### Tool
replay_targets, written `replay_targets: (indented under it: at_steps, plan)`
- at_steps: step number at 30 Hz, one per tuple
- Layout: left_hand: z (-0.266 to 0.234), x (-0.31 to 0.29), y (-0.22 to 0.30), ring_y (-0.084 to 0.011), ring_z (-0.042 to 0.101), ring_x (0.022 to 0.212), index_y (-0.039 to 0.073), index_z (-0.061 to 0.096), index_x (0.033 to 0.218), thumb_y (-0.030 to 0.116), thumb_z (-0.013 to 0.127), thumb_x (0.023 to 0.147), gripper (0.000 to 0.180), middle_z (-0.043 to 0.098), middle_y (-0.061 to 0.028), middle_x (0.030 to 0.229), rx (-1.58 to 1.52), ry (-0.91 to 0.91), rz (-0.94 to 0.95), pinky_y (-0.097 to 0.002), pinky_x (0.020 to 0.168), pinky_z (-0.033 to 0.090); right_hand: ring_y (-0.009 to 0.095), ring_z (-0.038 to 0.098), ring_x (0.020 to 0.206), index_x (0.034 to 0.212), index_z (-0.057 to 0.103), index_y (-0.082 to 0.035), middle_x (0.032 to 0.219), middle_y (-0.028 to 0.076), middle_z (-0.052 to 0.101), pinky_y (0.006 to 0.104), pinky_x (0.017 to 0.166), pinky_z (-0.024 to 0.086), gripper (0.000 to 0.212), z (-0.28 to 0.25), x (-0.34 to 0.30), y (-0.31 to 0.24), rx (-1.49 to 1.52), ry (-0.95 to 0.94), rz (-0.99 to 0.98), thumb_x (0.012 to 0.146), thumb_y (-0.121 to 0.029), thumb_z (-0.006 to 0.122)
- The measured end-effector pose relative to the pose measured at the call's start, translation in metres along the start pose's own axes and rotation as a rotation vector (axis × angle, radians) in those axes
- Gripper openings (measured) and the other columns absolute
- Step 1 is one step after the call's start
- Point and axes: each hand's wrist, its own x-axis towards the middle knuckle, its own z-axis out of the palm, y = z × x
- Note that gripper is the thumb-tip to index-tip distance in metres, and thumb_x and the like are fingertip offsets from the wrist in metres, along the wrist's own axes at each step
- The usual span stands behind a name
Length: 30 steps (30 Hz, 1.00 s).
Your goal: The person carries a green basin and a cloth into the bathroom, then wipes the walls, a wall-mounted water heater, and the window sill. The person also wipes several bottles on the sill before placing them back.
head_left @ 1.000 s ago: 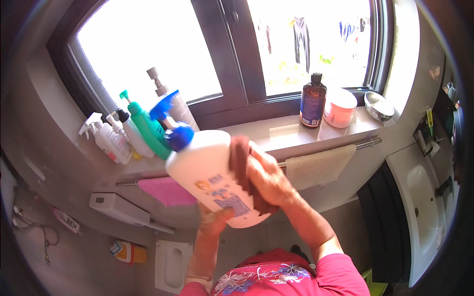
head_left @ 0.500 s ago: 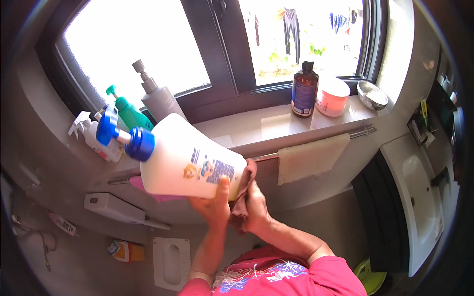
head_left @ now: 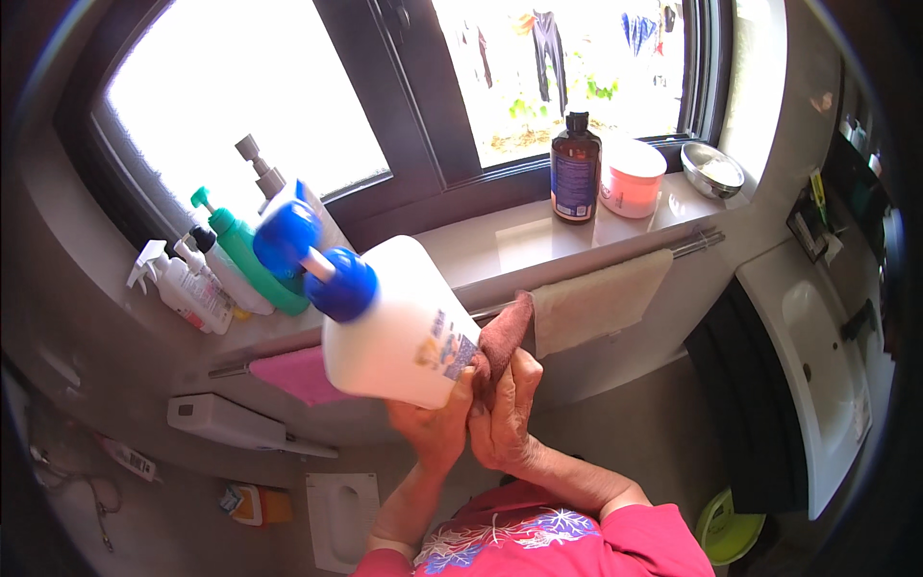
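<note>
A large white pump bottle (head_left: 394,327) with a blue pump head is tilted in front of the windowsill, its pump toward the upper left. My left hand (head_left: 437,418) grips it near the base, thumb on the labelled face. My right hand (head_left: 508,409) is closed on a brown cloth (head_left: 505,341), pressed against the bottle's lower end. Part of the cloth sticks up above my right fingers. The bottle's underside is hidden by my hands and the cloth.
On the windowsill (head_left: 490,245) stand a spray bottle (head_left: 187,288), a green pump bottle (head_left: 245,252), a brown bottle (head_left: 575,173), a pink tub (head_left: 633,183) and a metal bowl (head_left: 712,170). Below hang a cream towel (head_left: 601,303) and a pink towel (head_left: 298,373). A washbasin (head_left: 817,356) is at right.
The bottle has moved right and stands more upright, its pump now higher relative to its base. My right hand has shifted slightly right, and more of the cloth shows above it.
</note>
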Motion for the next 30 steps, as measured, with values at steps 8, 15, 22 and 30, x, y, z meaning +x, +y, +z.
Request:
replay_targets:
  at_steps: [8,15,22,30]
  plan:
    - [-0.029,0.019,0.009,-0.0159,0.059,0.093,-0.003,0.051,0.112,-0.002,0.074,0.061,0.056,0.059,-0.0094,0.104,-0.166,-0.250,-0.236,-0.0289,0.079,0.050,0.020,0.041,0.121,0.134,0.035,-0.001,0.129,0.012,0.044,0.0339,0.102,0.032,0.067,-0.041,0.044,0.024,1.027,-0.426,0.602,0.077,-0.015,0.067]
    - [-0.046,0.032,-0.005,-0.0164,0.058,0.093,-0.003,0.043,0.120,-0.004,0.071,0.060,0.066,0.057,-0.0083,0.105,-0.294,-0.282,-0.323,-0.0303,0.079,0.050,0.018,0.047,0.115,0.130,0.039,0.002,0.123,0.011,0.051,0.0319,0.100,0.036,0.085,-0.035,0.046,0.032,0.957,-0.497,0.467,0.059,-0.012,0.083]
    - [-0.019,0.019,0.009,-0.0197,0.049,0.108,0.002,0.022,0.134,0.002,0.074,0.060,0.090,0.045,-0.0101,0.119,-0.015,-0.100,-0.061,-0.0324,0.089,0.044,0.026,0.055,0.107,0.124,0.041,0.005,0.115,0.018,0.055,0.0369,0.091,0.043,0.080,-0.023,0.025,0.028,0.588,-0.095,0.158,0.058,-0.012,0.083]
    - [-0.024,0.017,0.019,-0.0205,0.051,0.103,-0.002,0.041,0.122,0.017,0.083,0.060,0.078,0.051,-0.0102,0.112,-0.093,-0.167,-0.120,-0.0341,0.088,0.042,0.041,0.058,0.096,0.106,0.049,0.003,0.105,0.026,0.055,0.0469,0.080,0.052,0.050,0.002,0.010,0.010,0.130,0.073,-0.322,0.068,-0.015,0.076]
